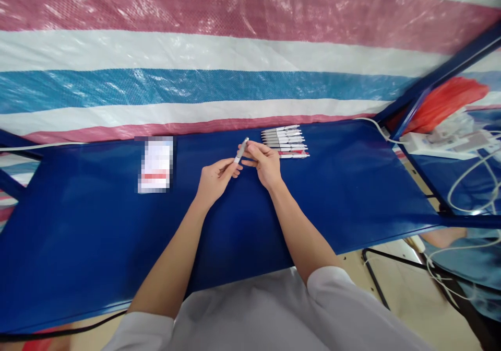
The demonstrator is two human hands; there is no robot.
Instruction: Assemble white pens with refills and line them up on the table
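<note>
Your left hand (214, 179) and right hand (265, 162) both pinch one pen (241, 150) above the blue table (332, 194). About eight pens (285, 142) lie in a row just beside your right hand, one card (155, 164) lies to the left, and a striped tarp (195, 53) hangs behind.

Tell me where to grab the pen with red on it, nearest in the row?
Pinch the red pen at its middle, coming from above and the near side. It lies flat, left to right, last in the row, so that side is free; its left end sits close to the right hand.
</note>
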